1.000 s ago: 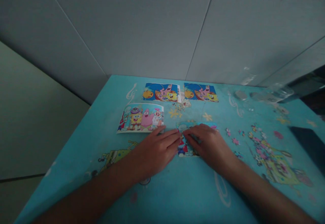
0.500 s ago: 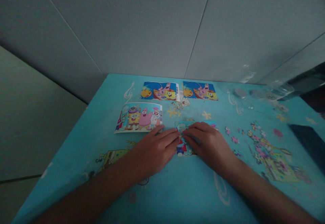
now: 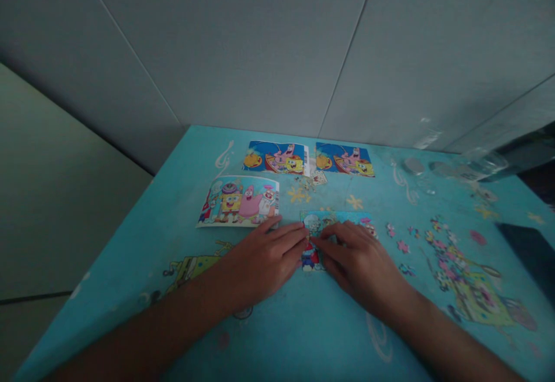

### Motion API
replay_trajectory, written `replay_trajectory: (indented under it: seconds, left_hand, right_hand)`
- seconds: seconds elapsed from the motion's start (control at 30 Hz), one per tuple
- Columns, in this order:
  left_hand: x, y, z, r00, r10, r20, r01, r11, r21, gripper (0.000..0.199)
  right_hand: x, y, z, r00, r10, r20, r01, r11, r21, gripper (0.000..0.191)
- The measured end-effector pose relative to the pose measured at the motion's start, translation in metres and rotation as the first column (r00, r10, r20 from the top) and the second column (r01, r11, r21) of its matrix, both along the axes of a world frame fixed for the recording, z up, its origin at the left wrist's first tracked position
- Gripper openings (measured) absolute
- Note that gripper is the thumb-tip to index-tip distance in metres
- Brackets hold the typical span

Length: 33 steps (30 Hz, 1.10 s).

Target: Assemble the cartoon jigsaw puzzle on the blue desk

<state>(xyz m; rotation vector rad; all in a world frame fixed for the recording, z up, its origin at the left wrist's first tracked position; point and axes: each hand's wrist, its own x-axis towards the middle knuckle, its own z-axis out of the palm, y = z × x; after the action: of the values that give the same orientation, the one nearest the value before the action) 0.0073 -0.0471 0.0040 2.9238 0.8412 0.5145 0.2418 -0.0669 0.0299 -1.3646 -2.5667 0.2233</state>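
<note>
A partly covered jigsaw puzzle (image 3: 310, 259) lies flat on the table between my hands, its printed cartoon figures showing at the left and along the top. My left hand (image 3: 271, 255) rests palm down with its fingers stretched out, the tips on the puzzle's left edge. Over the middle of the puzzle is my right hand (image 3: 358, 252), its thumb and forefinger drawn together near the left part. Whatever sits between those fingertips is hidden. A picture card (image 3: 247, 201) with cartoon figures lies just beyond my left hand.
Loose puzzle pieces (image 3: 403, 247) are scattered to the right, with more in a pile (image 3: 444, 252). At the back lie another picture card (image 3: 277, 158) and a blue puzzle picture (image 3: 344, 159). A clear plastic container (image 3: 483, 165) and a dark flat object (image 3: 526, 252) are at the right.
The view has shifted slightly. My right fingers have shifted a little on the puzzle, baring more of its top right. My left hand stays at the left edge.
</note>
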Motion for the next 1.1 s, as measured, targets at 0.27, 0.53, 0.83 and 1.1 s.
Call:
replay_trajectory:
  seconds: [0.27, 0.53, 0.83, 1.1]
  left_hand:
    - [0.001, -0.001, 0.0, 1.0, 0.005, -0.013, -0.004, 1.0, 0.001, 0.029]
    - [0.001, -0.002, 0.001, 1.0, 0.006, -0.006, -0.006, 1.0, 0.008, 0.029]
    - [0.001, -0.001, -0.001, 1.0, 0.003, 0.028, -0.004, 1.0, 0.031, 0.029]
    - [0.001, 0.0, -0.004, 0.999, -0.001, 0.036, -0.001, 0.999, 0.051, 0.03]
  right_hand:
    - [-0.003, -0.001, 0.004, 0.992, 0.018, 0.127, -0.032, 0.994, 0.109, 0.013]
    - [-0.003, -0.002, 0.003, 0.995, 0.024, 0.098, -0.031, 0.997, 0.075, 0.015]
    - [0.003, 0.012, -0.011, 0.983, -0.112, -0.143, 0.11, 0.994, -0.018, 0.024]
    - [0.002, 0.018, -0.013, 0.958, -0.157, -0.242, 0.135, 0.985, -0.105, 0.018]
